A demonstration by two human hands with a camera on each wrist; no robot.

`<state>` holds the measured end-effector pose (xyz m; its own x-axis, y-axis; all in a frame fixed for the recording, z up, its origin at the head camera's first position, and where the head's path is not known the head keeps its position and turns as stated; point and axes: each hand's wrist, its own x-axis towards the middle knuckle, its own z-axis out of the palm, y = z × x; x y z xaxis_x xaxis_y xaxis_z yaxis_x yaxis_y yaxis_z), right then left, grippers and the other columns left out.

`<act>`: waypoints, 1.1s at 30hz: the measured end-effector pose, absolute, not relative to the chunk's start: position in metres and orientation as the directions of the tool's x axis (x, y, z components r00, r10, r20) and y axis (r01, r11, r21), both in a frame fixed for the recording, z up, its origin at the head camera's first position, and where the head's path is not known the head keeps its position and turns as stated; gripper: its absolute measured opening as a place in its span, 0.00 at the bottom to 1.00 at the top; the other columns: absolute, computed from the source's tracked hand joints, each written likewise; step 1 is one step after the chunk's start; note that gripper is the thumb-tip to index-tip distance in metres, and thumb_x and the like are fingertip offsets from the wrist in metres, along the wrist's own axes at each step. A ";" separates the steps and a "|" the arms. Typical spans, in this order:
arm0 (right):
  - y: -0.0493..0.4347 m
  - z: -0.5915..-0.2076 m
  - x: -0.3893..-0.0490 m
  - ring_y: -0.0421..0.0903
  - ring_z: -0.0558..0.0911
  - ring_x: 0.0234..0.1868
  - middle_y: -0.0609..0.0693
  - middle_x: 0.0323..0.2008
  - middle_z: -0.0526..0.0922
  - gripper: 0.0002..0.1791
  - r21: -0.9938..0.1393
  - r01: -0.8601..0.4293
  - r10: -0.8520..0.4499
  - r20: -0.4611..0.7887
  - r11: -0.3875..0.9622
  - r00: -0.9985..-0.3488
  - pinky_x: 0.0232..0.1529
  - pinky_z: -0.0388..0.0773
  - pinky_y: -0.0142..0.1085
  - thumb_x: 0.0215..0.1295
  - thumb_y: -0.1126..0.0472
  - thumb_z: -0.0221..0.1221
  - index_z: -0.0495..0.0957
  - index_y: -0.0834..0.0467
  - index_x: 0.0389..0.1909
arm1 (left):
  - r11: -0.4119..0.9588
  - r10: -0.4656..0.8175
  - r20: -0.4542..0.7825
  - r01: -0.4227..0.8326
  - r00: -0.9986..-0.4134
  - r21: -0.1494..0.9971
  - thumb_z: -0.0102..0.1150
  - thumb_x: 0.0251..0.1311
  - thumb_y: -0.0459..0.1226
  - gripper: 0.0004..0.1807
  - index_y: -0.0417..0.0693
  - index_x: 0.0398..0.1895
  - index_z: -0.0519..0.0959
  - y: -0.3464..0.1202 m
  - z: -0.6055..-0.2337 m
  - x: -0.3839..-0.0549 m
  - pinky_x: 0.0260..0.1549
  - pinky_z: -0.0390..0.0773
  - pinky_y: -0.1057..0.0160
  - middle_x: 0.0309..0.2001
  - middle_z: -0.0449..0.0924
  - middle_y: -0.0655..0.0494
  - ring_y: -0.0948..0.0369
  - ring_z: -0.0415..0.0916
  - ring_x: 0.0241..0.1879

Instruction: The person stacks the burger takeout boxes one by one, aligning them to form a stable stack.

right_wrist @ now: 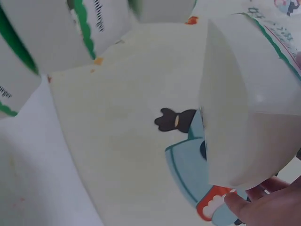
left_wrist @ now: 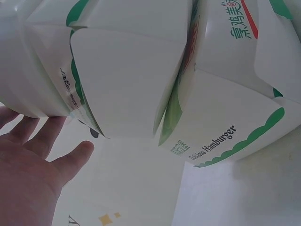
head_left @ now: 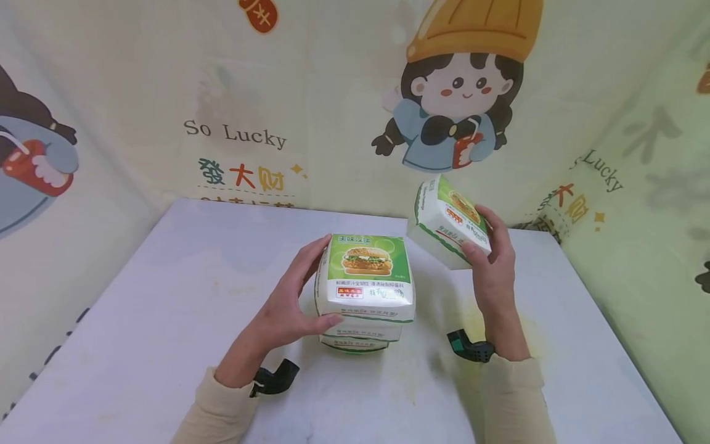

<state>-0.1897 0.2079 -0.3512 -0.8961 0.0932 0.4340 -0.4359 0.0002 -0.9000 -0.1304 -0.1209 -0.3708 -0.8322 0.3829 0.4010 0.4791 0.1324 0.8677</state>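
Observation:
Several burger boxes stand stacked on the table; the top burger box (head_left: 370,262) has a green lid with a burger picture. My left hand (head_left: 291,302) rests at the stack's left side, its fingers touching the top box and its thumb near the front corner. In the left wrist view the thumb (left_wrist: 75,162) looks apart from the cardboard, and a lower burger box (left_wrist: 230,117) shows at right. Off the table, my right hand (head_left: 493,265) grips another burger box (head_left: 449,222), tilted, by its right side. The far fingers are partly hidden behind that box.
The white table (head_left: 183,308) reaches back to a printed cloth wall (head_left: 344,123), with another cloth wall (head_left: 654,246) along its right side. Each wrist wears a dark band (head_left: 471,346). The raised box is close to the back wall and right of the stack.

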 end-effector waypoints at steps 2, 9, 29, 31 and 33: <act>0.208 -0.347 -0.187 0.48 0.74 0.53 0.52 0.59 0.73 0.31 -0.891 -0.450 0.092 0.443 -0.066 -0.892 0.43 0.79 0.27 0.65 0.57 0.57 0.65 0.50 0.70 | 0.133 0.384 0.407 0.486 -0.829 0.864 0.73 0.47 0.35 0.58 0.65 0.78 0.49 -0.121 -0.371 -0.130 0.72 0.60 0.56 0.75 0.53 0.62 0.60 0.57 0.73; 0.202 -0.332 -0.178 0.50 0.72 0.55 0.54 0.60 0.71 0.32 -0.856 -0.489 0.061 0.486 -0.168 -0.872 0.45 0.79 0.29 0.65 0.53 0.60 0.66 0.52 0.70 | 0.147 0.380 0.413 0.495 -0.828 0.856 0.73 0.47 0.34 0.58 0.65 0.78 0.49 -0.120 -0.369 -0.130 0.73 0.59 0.59 0.75 0.53 0.63 0.61 0.56 0.74; 0.168 -0.287 -0.143 0.55 0.75 0.57 0.56 0.66 0.68 0.34 -0.795 -0.605 -0.148 0.595 0.035 -0.790 0.47 0.83 0.32 0.64 0.61 0.57 0.63 0.55 0.72 | 0.075 0.366 0.413 0.468 -0.834 0.880 0.73 0.46 0.33 0.57 0.65 0.78 0.51 -0.117 -0.369 -0.129 0.71 0.61 0.62 0.74 0.55 0.63 0.61 0.58 0.73; 0.164 -0.284 -0.142 0.56 0.73 0.59 0.56 0.68 0.65 0.35 -0.776 -0.629 -0.191 0.611 0.048 -0.768 0.48 0.83 0.33 0.62 0.65 0.56 0.62 0.57 0.72 | 0.063 0.361 0.414 0.465 -0.836 0.883 0.74 0.45 0.32 0.57 0.65 0.78 0.51 -0.116 -0.369 -0.129 0.70 0.63 0.64 0.74 0.55 0.63 0.60 0.58 0.73; 0.161 -0.282 -0.140 0.56 0.71 0.61 0.56 0.70 0.61 0.36 -0.769 -0.635 -0.228 0.607 0.075 -0.762 0.48 0.84 0.33 0.60 0.68 0.56 0.62 0.57 0.71 | 0.050 0.359 0.413 0.459 -0.837 0.887 0.74 0.45 0.31 0.58 0.65 0.78 0.51 -0.116 -0.369 -0.129 0.70 0.64 0.65 0.73 0.56 0.63 0.60 0.60 0.72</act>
<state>-0.1404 0.1610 -0.2818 -0.7617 -0.2279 0.6066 -0.6349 0.0753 -0.7689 -0.1293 -0.1157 -0.3685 -0.8369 0.3587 0.4134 0.4593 0.0497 0.8869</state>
